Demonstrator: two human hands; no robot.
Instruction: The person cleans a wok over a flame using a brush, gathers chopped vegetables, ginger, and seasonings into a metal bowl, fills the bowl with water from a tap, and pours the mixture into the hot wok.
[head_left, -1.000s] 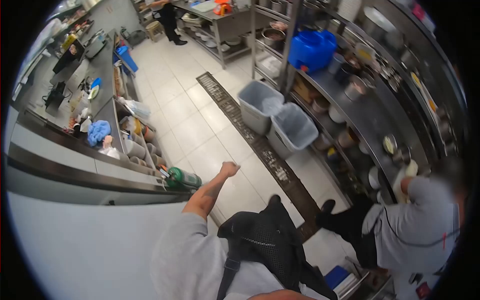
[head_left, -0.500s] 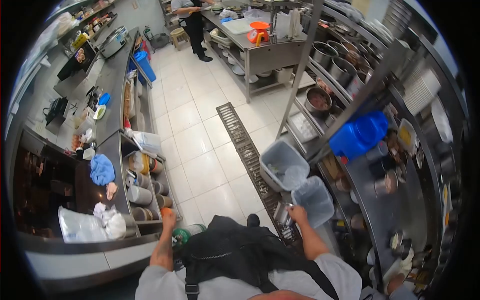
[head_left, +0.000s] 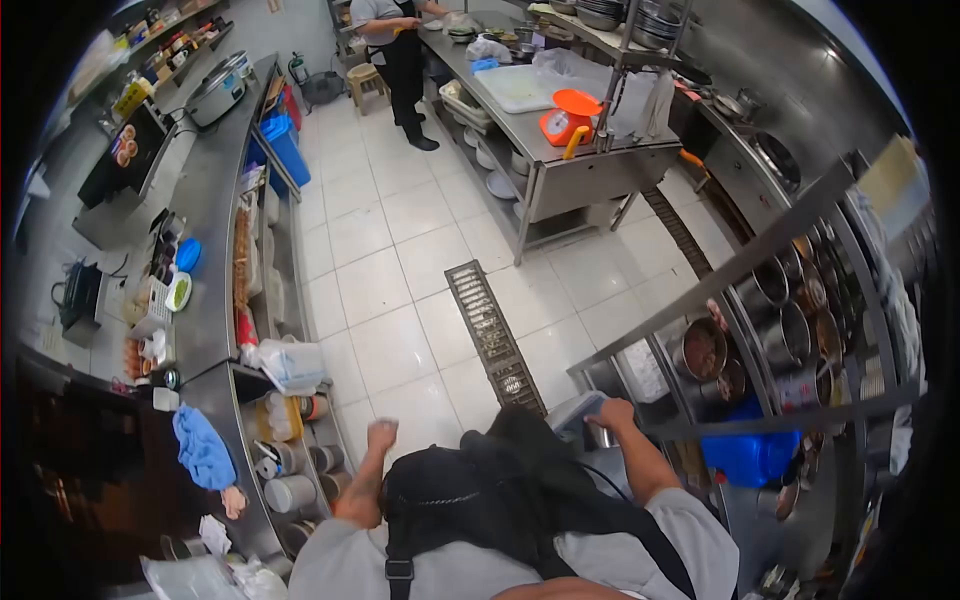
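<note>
My right hand (head_left: 612, 415) grips a shiny metal cup (head_left: 603, 436) by its rim or handle; which one I cannot tell. The cup hangs low at my right side, beside a grey plastic bin (head_left: 578, 410) mostly hidden by my apron and arm. My left hand (head_left: 382, 435) is closed in a loose fist over the tiled floor, left of my black apron (head_left: 455, 490). Whatever it may hold is hidden.
A steel counter (head_left: 205, 320) with a blue cloth (head_left: 203, 448) runs along my left, jars shelved below. A floor drain grate (head_left: 492, 330) lies ahead. A metal rack (head_left: 740, 420) with pots stands at right. Beyond is a steel table (head_left: 600, 180); a person (head_left: 402, 75) stands there.
I have moved forward along the aisle, past the bins. My right hand still carries the metal cup. My left hand has come away from the jar shelves, over the floor.
</note>
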